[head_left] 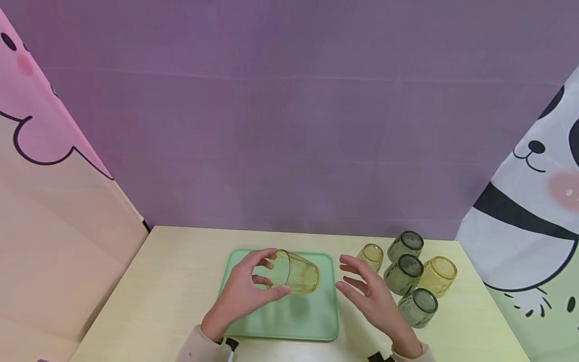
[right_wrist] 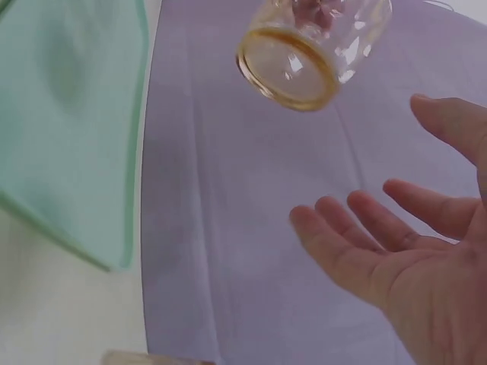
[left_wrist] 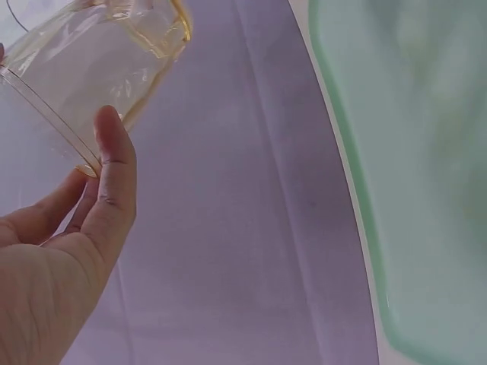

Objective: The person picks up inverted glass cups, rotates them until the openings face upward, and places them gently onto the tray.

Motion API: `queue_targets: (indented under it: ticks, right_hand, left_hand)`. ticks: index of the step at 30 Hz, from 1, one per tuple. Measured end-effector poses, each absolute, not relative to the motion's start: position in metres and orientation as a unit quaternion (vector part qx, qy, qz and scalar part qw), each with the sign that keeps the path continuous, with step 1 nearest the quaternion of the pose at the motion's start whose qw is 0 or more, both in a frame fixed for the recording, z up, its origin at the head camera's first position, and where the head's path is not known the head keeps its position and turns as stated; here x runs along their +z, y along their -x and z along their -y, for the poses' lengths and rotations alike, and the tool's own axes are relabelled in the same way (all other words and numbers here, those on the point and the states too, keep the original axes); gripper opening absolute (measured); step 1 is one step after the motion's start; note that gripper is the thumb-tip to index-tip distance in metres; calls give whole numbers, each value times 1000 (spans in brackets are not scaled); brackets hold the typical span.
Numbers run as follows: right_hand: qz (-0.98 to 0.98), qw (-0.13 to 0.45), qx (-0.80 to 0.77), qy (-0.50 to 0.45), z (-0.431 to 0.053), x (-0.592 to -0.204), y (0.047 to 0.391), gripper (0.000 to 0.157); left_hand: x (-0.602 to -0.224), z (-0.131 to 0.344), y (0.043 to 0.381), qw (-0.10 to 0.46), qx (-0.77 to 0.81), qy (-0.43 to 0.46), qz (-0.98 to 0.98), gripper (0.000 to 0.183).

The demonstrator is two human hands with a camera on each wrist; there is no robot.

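A clear yellow drinking glass (head_left: 302, 274) lies tilted on its side in the air above a green tray (head_left: 312, 329). My left hand (head_left: 246, 289) grips it near the rim, thumb on the near side and fingers on the far side. The left wrist view shows the glass (left_wrist: 99, 72) at upper left, with the fingers at its rim. To the right of the glass, my right hand (head_left: 368, 296) is apart from it, fingers spread and nothing held. In the right wrist view the thick amber base of the glass (right_wrist: 293, 70) points toward that open hand (right_wrist: 411, 258).
Right of the tray, several glasses stand upside down on the pale table (head_left: 172, 281): a small yellow one (head_left: 372, 255), a larger yellow one (head_left: 438, 276), and grey-green ones (head_left: 404, 274) beside them. A purple curtain (head_left: 289, 151) hangs behind the table.
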State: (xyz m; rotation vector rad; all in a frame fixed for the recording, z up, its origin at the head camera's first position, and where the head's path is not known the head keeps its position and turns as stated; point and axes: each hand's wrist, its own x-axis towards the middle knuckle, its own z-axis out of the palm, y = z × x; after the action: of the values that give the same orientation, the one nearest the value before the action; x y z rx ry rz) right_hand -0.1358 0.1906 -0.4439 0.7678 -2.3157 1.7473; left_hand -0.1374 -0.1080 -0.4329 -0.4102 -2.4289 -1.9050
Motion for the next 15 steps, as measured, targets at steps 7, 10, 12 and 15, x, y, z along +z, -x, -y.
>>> queue_targets:
  ticks: [7,10,12,15]
  right_hand:
    - [845,137,447,-261,-196,-441,137,54]
    - [867,184,376,-272,-199,-440,138,56]
    - [875,210,339,-273,-202,-440,138,57]
    - [883,238,301,-269,-207,-439,138,58]
  left_hand:
    - [-434,112,139,33,-568,125,813,75]
    - [-434,113,140,41,-546,127,827,77]
    - [-434,114,141,46,-529,124,838,78]
    - [-434,115,142,56,-495,115,860,79]
